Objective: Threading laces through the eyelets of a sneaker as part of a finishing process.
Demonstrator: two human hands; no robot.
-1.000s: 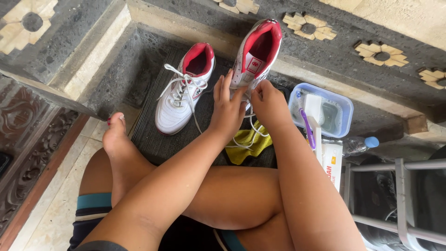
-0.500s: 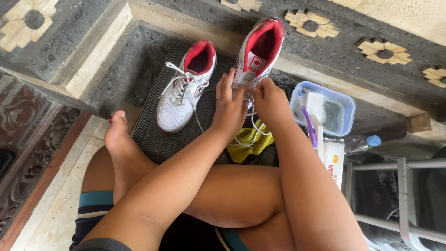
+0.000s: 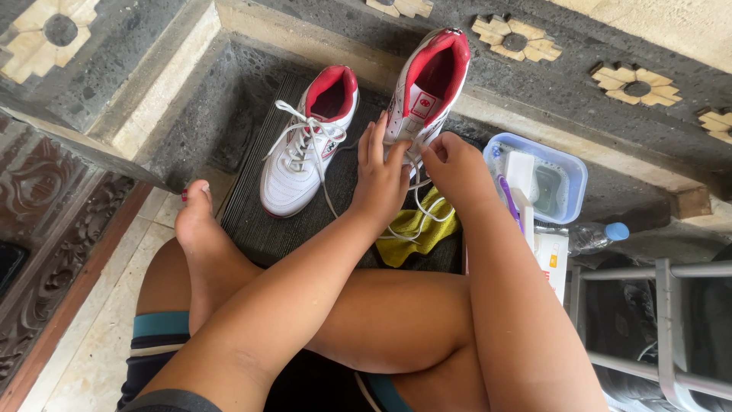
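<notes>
Two white sports shoes with red lining sit on a dark ribbed mat (image 3: 252, 206). The left shoe (image 3: 305, 145) lies flat with its laces loose. The right shoe (image 3: 431, 80) is tilted up against the stone step. My left hand (image 3: 381, 172) rests on that shoe's lace area, fingers spread upward. My right hand (image 3: 450, 164) pinches a white lace (image 3: 415, 210) just below the shoe's tongue. Loose lace trails down over a yellow-green cloth (image 3: 419, 229) under my hands.
A clear blue-tinted plastic tub (image 3: 568, 172) with a white brush and a purple toothbrush stands to the right. Beside it lie a white box (image 3: 553, 259) and a plastic bottle (image 3: 598, 236) with a blue cap. A grey metal frame (image 3: 671, 305) is at lower right. My crossed bare legs fill the foreground.
Both hands have stayed on the right shoe's laces with only slight finger shifts. The view has moved a little.
</notes>
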